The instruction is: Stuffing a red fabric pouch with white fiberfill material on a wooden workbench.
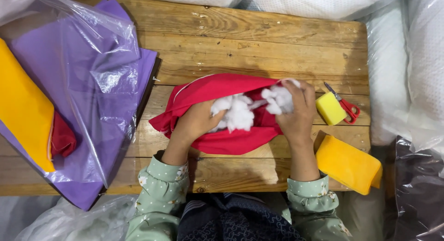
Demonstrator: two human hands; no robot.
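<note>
The red fabric cover (222, 114) lies at the middle of the wooden surface (259, 42), its opening turned up and a mass of white stuffing (238, 112) inside. The left hand (194, 123) is closed on the cover's near-left edge beside the stuffing; the right hand (296, 114) grips a white tuft at the cover's right end. Stuffing goes best in small tufts, pushed into the corners first. Right of the cover sit a yellow block (330, 108), red-handled scissors (344, 104) and a yellow cushion (348, 164); left of it, a clear plastic bag (99, 79) holds purple, yellow and red fabric.
</note>
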